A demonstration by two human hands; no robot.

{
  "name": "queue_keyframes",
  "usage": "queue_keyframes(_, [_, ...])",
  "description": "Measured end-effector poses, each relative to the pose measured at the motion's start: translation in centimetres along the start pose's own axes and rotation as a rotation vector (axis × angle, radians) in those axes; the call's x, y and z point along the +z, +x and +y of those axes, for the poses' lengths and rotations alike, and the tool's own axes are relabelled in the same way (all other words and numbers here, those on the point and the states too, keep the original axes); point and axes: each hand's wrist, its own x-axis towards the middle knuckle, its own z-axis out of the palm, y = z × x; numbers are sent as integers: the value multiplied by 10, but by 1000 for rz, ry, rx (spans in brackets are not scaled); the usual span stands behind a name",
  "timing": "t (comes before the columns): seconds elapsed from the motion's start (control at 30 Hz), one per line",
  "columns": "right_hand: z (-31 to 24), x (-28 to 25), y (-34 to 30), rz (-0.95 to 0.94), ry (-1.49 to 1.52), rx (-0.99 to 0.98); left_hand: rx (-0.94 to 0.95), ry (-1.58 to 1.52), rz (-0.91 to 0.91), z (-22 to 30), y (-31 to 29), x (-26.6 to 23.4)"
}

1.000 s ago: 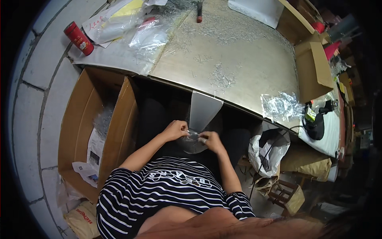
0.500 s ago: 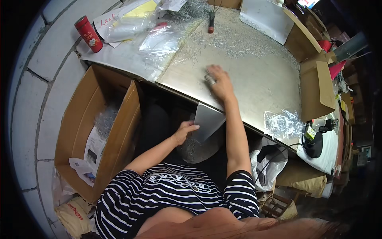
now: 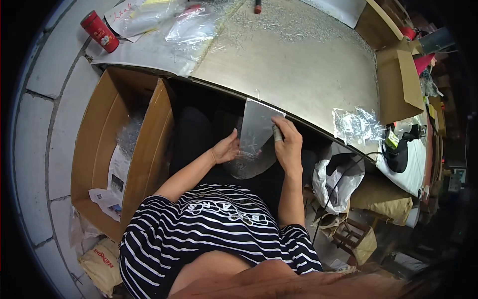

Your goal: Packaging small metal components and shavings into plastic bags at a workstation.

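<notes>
A translucent plastic bag (image 3: 260, 117) hangs against the near edge of the metal tabletop (image 3: 303, 65). My left hand (image 3: 226, 148) is at the bag's lower left, thumb up, its other fingers partly hidden behind the plastic. At the bag's right edge, my right hand (image 3: 289, 142) has its fingers curled against the plastic; one finger wears a pale wrap (image 3: 277, 132). Small thin bits show near the bag's lower end; whether they lie inside or behind it I cannot tell. Below is a rounded grey surface (image 3: 246, 172) over my lap. A tiny bent wire (image 3: 257, 93) lies at the table edge.
Thin metal pieces (image 3: 298, 25) are scattered across the far tabletop, near a dark-and-red handle (image 3: 257, 7). A red canister (image 3: 99, 32) and plastic bags (image 3: 191, 25) lie left. An open cardboard box (image 3: 159, 129) stands at my left; a shiny pile (image 3: 356, 124) sits right.
My right hand has come off the tabletop, down to the bag's right edge. My left hand has shifted from pinching the bag's edge to its lower left. The view has tilted downward.
</notes>
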Motion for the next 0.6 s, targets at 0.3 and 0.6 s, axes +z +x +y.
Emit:
queue_keyframes(0.3, [16,33,-70,-316,64,67,38,477,160,-14,-12,6])
queue_keyframes(0.6, [5,35,-51,-316,22,195,-86,550,272,-16,-23,4])
